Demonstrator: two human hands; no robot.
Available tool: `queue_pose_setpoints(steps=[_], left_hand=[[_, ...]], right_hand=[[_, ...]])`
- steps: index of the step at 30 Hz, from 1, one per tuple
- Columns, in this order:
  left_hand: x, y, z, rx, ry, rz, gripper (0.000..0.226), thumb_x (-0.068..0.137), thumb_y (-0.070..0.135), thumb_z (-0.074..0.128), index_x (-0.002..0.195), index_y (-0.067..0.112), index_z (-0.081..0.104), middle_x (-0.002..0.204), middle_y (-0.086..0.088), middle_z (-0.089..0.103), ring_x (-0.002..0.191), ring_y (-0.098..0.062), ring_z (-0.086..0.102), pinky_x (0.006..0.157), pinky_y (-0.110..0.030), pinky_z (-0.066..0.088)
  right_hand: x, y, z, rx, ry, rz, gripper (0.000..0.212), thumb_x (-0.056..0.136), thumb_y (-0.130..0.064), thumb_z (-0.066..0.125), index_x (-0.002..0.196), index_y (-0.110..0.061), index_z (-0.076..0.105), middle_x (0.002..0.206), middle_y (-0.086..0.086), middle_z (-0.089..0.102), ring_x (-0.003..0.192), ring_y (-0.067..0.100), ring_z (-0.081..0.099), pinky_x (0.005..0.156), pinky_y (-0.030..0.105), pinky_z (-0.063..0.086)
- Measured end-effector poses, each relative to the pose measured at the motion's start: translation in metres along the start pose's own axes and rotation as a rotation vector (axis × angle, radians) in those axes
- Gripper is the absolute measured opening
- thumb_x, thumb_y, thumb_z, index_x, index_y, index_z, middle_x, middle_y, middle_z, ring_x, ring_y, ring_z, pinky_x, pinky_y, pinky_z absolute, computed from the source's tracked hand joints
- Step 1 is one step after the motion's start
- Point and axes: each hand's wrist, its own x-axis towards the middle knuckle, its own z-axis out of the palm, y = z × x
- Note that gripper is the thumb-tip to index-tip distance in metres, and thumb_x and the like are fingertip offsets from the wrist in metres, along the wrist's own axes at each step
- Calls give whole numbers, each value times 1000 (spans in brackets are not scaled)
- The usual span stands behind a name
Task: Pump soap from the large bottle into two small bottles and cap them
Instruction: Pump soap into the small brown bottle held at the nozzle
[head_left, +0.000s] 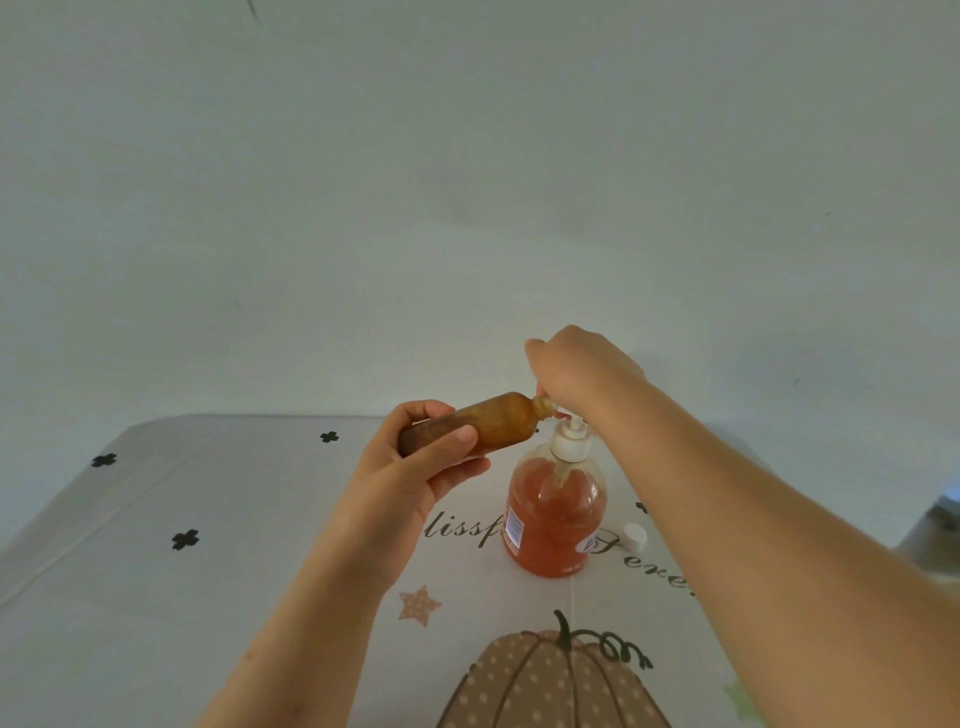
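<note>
Clamped in left hand (415, 470): small bottle (488, 423), mouth at pump (571, 441). Right hand (582, 374) over pump, grip unseen. Filling judged underway; cap (635, 535), toward desk (208, 597) right edge, needed next.

Our left hand (415, 470) grips the small bottle (496, 422) sideways, mouth at the large bottle's (556, 519) pump (571, 441); our right hand (579, 374) curls over that pump.

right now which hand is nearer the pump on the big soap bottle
Right. The right hand sits curled over the top of the pump. The left hand is off to the pump's left, gripping the small bottle, whose mouth is tilted toward it.
</note>
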Motion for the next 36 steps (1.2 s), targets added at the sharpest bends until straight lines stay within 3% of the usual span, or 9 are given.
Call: queue_pose_setpoints(steps=[10,13,16,20,25,28,36], left_hand=[[4,-3,-5,16,8,-12,34,69,11,75,99,8,60,106,-17,67,92,-30,73,82,-35,59],[4,-4,-5,17,17,-14,33,68,10,75,98,8,61,104,-15,67,89,-28,73,81,-34,59],[4,-3,-4,23,15,-12,36,70,7,79,101,7,60,104,-16,67,89,-28,73,81,-34,59],[2,-3,-2,10,12,-10,36,69,9,75,101,5,58,102,-15,67,88,-27,73,82,-34,60],[0,0,-1,16,-2,-3,38,69,11,75,102,5,58,105,-16,67,91,-28,73,83,-35,60],[0,0,0,0,-11,7,37,71,8,83,100,7,59,104,-16,67,91,-28,73,82,-34,59],[-1,0,-1,-20,-20,19,36,71,12,75,103,5,58,102,-16,68,89,-29,72,82,-34,59]], right_hand=[[-4,2,6,32,-45,29,30,93,-18,34,83,-11,61,89,5,69,74,21,58,68,30,43],[-6,2,7,12,-53,30,31,94,-13,34,92,-9,65,95,5,69,86,24,62,77,32,47],[-6,3,7,22,-39,26,34,94,-15,34,92,-8,67,94,6,69,82,24,61,75,33,46],[-8,3,7,35,-42,31,34,94,-11,35,97,-9,68,96,6,68,90,25,63,85,35,50],[-1,3,5,99,-17,34,41,93,-26,32,88,-9,69,84,6,72,68,22,59,71,33,47],[1,3,2,67,30,-2,47,94,-32,28,89,-10,69,84,5,70,70,22,59,71,33,47],[6,2,4,28,55,-8,59,98,-44,21,94,-11,69,83,7,68,72,23,61,75,34,48]])
